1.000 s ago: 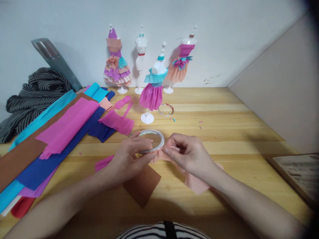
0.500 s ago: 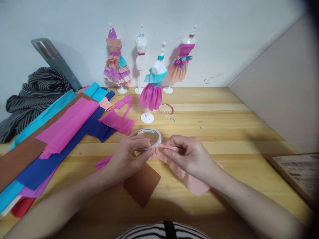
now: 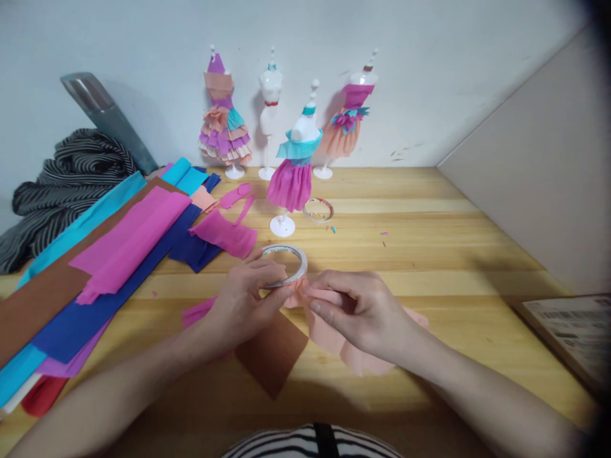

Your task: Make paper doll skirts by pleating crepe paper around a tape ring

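My left hand [image 3: 252, 296] is closed on a white tape roll [image 3: 301, 270], which stands tilted above the table. Gathered peach paper [image 3: 329, 331] meets the roll's lower right edge beside my left thumb. The fingers of my right hand [image 3: 365, 308] pinch a fold of this paper, and the rest of the strip hangs below and behind that hand. A brown paper piece [image 3: 272, 356] lies under my left hand, with a pink scrap [image 3: 198, 312] partly hidden by the wrist.
Four small mannequins, one with a teal top and pink skirt [image 3: 291, 181], stand at the back. Another tape roll [image 3: 318, 210] lies behind. Coloured paper sheets [image 3: 138, 235] and striped cloth [image 3: 71, 178] fill the left; a cardboard item [image 3: 568, 331] is at right.
My right hand has moved slightly down and the peach paper beside the roll is more bunched. The tape roll has shifted slightly left and up in my left hand.
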